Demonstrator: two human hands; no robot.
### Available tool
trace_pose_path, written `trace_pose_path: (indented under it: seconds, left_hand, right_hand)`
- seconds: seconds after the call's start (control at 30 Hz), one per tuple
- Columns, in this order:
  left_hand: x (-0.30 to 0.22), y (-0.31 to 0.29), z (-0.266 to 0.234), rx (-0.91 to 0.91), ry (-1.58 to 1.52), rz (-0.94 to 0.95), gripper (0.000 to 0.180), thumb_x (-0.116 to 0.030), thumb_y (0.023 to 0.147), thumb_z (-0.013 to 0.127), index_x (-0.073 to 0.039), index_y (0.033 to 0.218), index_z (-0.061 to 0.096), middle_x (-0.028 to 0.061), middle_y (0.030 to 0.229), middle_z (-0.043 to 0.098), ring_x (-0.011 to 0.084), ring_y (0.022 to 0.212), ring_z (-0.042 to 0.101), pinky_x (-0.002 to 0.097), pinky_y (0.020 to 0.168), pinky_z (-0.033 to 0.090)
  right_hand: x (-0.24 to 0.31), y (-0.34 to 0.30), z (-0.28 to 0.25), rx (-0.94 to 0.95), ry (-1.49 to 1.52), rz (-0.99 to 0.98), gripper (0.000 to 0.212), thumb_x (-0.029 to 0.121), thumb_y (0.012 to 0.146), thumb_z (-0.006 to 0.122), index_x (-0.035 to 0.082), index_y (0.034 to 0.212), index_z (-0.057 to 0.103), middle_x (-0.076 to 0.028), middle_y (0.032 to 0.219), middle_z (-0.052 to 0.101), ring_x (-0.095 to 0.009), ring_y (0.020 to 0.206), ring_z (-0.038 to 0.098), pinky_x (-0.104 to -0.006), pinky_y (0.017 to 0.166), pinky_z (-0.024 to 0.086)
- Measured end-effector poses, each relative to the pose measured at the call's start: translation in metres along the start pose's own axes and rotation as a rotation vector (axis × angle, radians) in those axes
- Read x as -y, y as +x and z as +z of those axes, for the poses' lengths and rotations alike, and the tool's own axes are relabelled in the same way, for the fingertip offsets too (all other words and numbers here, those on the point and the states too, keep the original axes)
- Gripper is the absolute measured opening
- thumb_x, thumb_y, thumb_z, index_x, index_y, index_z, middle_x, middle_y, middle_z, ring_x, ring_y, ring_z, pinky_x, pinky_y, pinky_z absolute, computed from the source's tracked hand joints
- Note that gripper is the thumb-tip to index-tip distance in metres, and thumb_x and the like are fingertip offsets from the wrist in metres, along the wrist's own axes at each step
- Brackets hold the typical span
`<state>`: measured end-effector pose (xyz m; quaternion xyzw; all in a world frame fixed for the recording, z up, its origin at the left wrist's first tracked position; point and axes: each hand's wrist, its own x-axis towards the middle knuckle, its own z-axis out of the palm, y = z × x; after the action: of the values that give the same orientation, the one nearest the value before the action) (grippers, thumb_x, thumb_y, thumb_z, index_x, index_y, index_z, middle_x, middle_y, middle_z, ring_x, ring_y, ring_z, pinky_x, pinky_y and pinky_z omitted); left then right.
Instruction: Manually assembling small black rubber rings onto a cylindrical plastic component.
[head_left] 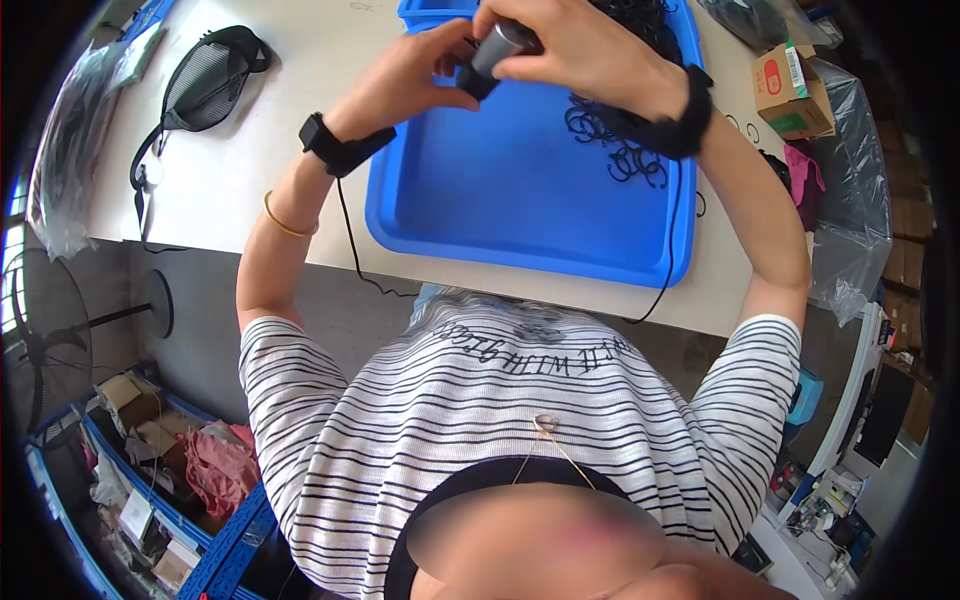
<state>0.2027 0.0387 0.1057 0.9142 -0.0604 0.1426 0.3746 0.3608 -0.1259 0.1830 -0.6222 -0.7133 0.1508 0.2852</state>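
My right hand (570,45) is closed around a short cylinder (505,42), grey on its side with a black end, held tilted above the far left part of a blue tray (530,262). From the left, my left hand (425,68) curls its thumb and fingers about the cylinder's black lower end. Whether a smaller piece sits between those fingers is hidden. Several thin black open rings (630,160) lie in the tray below my right wrist, and a denser heap of black pieces (640,22) fills its far right.
A black mesh item with a strap (210,80) and plastic-wrapped goods (85,140) are on the table's left. A small carton (793,90) stands at the right. Black cables (355,245) hang from both wristbands. A fan (45,320) and blue shelf (150,490) are at lower left.
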Motion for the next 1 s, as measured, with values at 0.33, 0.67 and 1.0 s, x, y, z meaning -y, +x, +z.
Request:
trace_pose_path:
  seconds: [0.33, 0.67, 1.0]
  left_hand:
    - [0.055, -0.012, -0.016, 0.092, 0.13, -0.157, 0.041, 0.001, 0.081, 0.069, -0.004, 0.119, 0.054, 0.0097, 0.097, 0.072, 0.021, 0.075, 0.065, 0.0322, 0.071, 0.053]
    - [0.059, -0.01, 0.003, 0.004, 0.061, -0.264, 0.037, 0.003, 0.087, 0.068, -0.001, 0.121, 0.054, 0.01, 0.1, 0.07, 0.0174, 0.088, 0.069, 0.032, 0.08, 0.056]
    - [0.063, -0.014, -0.003, -0.103, 0.128, -0.244, 0.027, -0.02, 0.083, 0.08, -0.003, 0.1, 0.068, 0.0011, 0.07, 0.058, 0.0092, 0.06, 0.048, 0.0262, 0.055, 0.04]
  right_hand:
    - [-0.023, 0.05, 0.04, -0.03, -0.116, -0.063, 0.019, 0.004, 0.075, 0.067, -0.002, 0.092, 0.059, -0.022, 0.084, 0.068, -0.039, 0.082, 0.068, -0.0443, 0.072, 0.053]
    - [-0.032, 0.058, 0.041, 0.057, -0.204, -0.035, 0.014, 0.0, 0.076, 0.066, -0.003, 0.09, 0.061, -0.02, 0.082, 0.069, -0.036, 0.08, 0.069, -0.0432, 0.071, 0.054]
    - [-0.029, 0.067, 0.042, 0.123, -0.111, 0.021, 0.015, 0.003, 0.079, 0.067, -0.004, 0.091, 0.062, -0.021, 0.085, 0.069, -0.037, 0.084, 0.069, -0.0433, 0.073, 0.054]
